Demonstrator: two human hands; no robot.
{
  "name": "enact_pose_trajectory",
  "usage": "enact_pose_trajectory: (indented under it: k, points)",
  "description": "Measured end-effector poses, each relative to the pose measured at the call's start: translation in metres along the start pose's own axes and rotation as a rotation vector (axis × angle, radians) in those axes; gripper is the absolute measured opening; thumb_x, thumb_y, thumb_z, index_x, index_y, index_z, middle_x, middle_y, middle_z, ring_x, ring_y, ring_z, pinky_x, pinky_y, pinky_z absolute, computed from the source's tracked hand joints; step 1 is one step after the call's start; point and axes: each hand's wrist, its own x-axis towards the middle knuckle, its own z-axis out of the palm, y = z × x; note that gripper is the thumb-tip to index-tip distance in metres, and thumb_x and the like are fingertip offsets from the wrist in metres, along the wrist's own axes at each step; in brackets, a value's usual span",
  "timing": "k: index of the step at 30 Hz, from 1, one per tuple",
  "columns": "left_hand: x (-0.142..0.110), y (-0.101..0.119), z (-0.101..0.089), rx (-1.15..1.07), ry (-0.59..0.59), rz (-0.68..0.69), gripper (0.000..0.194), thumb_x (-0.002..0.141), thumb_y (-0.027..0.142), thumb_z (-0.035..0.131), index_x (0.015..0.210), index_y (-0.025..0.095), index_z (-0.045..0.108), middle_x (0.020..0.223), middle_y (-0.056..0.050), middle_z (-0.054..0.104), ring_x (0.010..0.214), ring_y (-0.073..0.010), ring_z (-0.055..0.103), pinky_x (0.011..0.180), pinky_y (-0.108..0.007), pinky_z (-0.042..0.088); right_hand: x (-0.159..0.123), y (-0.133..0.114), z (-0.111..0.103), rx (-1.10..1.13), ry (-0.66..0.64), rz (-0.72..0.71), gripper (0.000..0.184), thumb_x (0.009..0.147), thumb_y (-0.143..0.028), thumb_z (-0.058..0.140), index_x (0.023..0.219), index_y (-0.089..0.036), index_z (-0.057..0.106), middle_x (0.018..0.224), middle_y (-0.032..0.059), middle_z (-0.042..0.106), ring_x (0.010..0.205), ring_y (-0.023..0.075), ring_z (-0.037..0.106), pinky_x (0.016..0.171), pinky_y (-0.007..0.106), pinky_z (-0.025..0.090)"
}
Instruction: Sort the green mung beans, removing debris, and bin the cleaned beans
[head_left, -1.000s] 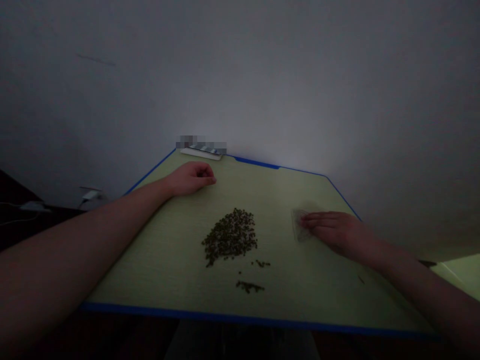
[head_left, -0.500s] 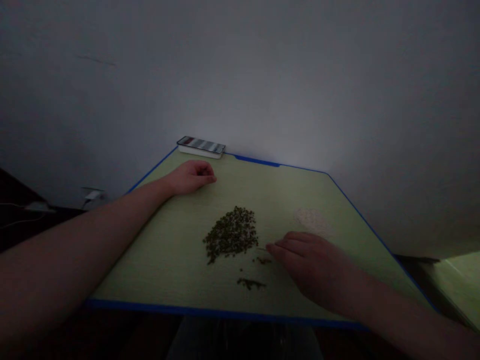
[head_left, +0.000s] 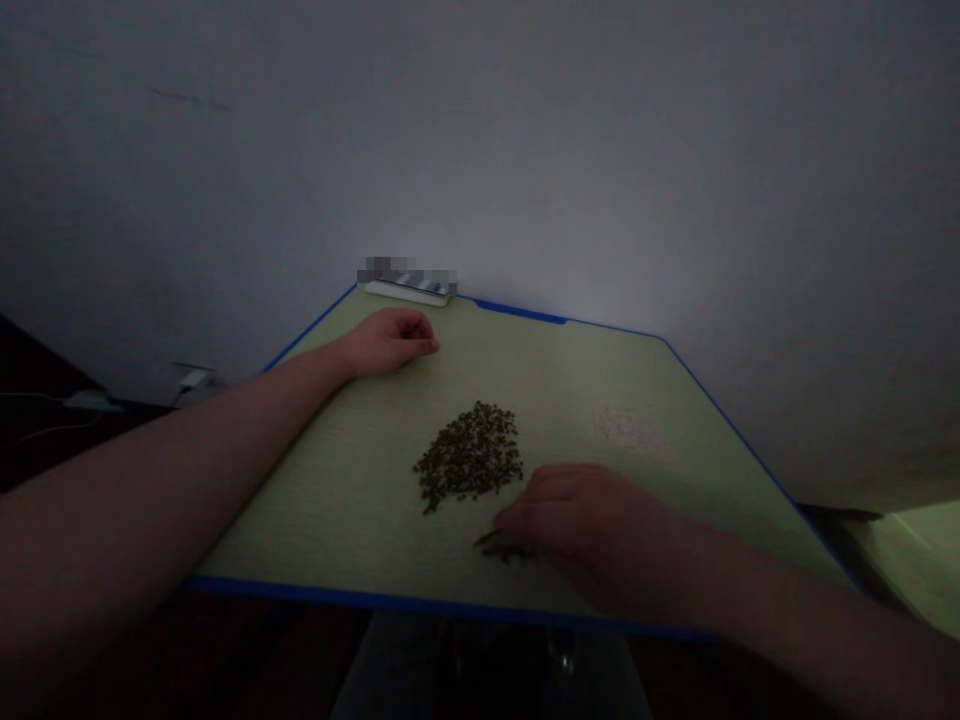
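Note:
My left hand [head_left: 386, 341] rests on the far left of the pale green table [head_left: 315, 520]. Its fingers are loosely curled in, and nothing shows in them. My right hand [head_left: 577, 515] is low over the near right part, fingertips pressed together at the edge of a small cluster of dark green beans [head_left: 504, 547]. Part of that cluster is hidden under the fingers, and whatever they pinch cannot be made out. Just beyond lies a larger spread heap of small green beans [head_left: 472, 452]. A patch of pale, whitish grains [head_left: 634, 432] lies to the right, past my right hand.
A phone [head_left: 416, 283] lies on a white box [head_left: 407, 294] at the back left corner. Blue edging [head_left: 450, 602] runs round the table, and a grey wall [head_left: 525, 150] stands behind it. A white plug with a cable [head_left: 196, 380] is at the left.
My right hand has moved left and toward me, from beside the heap to the small near cluster. The few loose beans by its fingertips no longer show apart. My left hand stays put.

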Motion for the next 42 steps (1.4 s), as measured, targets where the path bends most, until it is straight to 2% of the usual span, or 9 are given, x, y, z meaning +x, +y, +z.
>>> enact_pose_trajectory:
  k: [4,9,16,25,30,33,37,42]
  points:
    - [-0.001,0.001,0.0,0.005,0.001,0.017,0.02,0.073,0.034,0.066,0.072,0.016,0.06,0.055,0.004,0.05,0.053,-0.0094,0.044,0.052,-0.023,0.034,0.01,0.01,-0.01,0.148,-0.037,0.192,0.029,0.088,-0.008,0.054,0.105,-0.018,0.076,0.094,0.0058,0.077,0.085,0.0185,0.069,0.074,0.027,0.047]
    - [-0.001,0.0,0.0,-0.001,-0.002,0.02,0.02,0.073,0.035,0.066,0.073,0.016,0.06,0.054,0.005,0.05,0.052,-0.009,0.043,0.051,-0.023,0.033,0.017,0.017,-0.011,0.232,-0.085,0.195,0.033,0.086,-0.006,0.056,0.109,-0.019,0.075,0.099,0.0057,0.077,0.088,0.0187,0.068,0.076,0.027,0.045]
    - [0.001,-0.003,0.0,0.008,-0.006,0.004,0.02,0.074,0.036,0.066,0.073,0.017,0.06,0.055,0.004,0.05,0.052,-0.0094,0.043,0.051,-0.024,0.033,0.0,0.01,-0.002,0.334,-0.104,0.207,0.032,0.085,-0.007,0.054,0.106,-0.018,0.076,0.096,0.0054,0.076,0.086,0.0174,0.068,0.076,0.026,0.046]
    - [-0.001,0.001,-0.001,0.04,0.005,0.003,0.022,0.073,0.038,0.066,0.073,0.017,0.06,0.055,0.004,0.05,0.053,-0.0101,0.044,0.051,-0.024,0.034,-0.016,-0.003,0.001,0.442,-0.111,0.336,0.027,0.085,-0.01,0.053,0.097,-0.019,0.076,0.088,0.0009,0.076,0.078,0.0142,0.067,0.067,0.023,0.045]
    - [-0.002,0.001,-0.001,0.033,-0.006,-0.007,0.021,0.073,0.038,0.066,0.073,0.017,0.059,0.054,0.004,0.049,0.051,-0.0096,0.043,0.05,-0.024,0.033,-0.026,-0.002,0.005,0.485,-0.095,0.396,0.027,0.084,-0.011,0.056,0.101,-0.019,0.075,0.091,0.0026,0.077,0.079,0.0157,0.068,0.067,0.024,0.047]
    - [-0.001,0.0,-0.001,0.029,-0.004,-0.006,0.022,0.073,0.038,0.066,0.073,0.017,0.06,0.054,0.004,0.05,0.051,-0.0097,0.043,0.05,-0.024,0.033,-0.024,-0.002,0.002,0.461,-0.057,0.386,0.027,0.084,-0.011,0.056,0.1,-0.019,0.075,0.093,0.0032,0.077,0.082,0.0164,0.068,0.069,0.024,0.048]
    - [-0.001,-0.001,-0.001,0.028,0.005,0.011,0.022,0.072,0.038,0.067,0.072,0.017,0.06,0.054,0.004,0.05,0.052,-0.01,0.043,0.05,-0.024,0.033,0.0,-0.008,-0.005,0.367,0.029,0.286,0.03,0.088,-0.01,0.053,0.106,-0.02,0.075,0.098,0.0038,0.077,0.087,0.0168,0.068,0.078,0.027,0.048]
    - [-0.002,0.0,-0.001,0.025,0.008,0.006,0.022,0.073,0.037,0.067,0.073,0.017,0.06,0.055,0.004,0.049,0.052,-0.0101,0.042,0.05,-0.024,0.033,0.03,-0.018,-0.004,0.298,-0.034,0.143,0.034,0.084,-0.005,0.053,0.108,-0.018,0.074,0.103,0.0074,0.076,0.094,0.02,0.068,0.083,0.03,0.048]
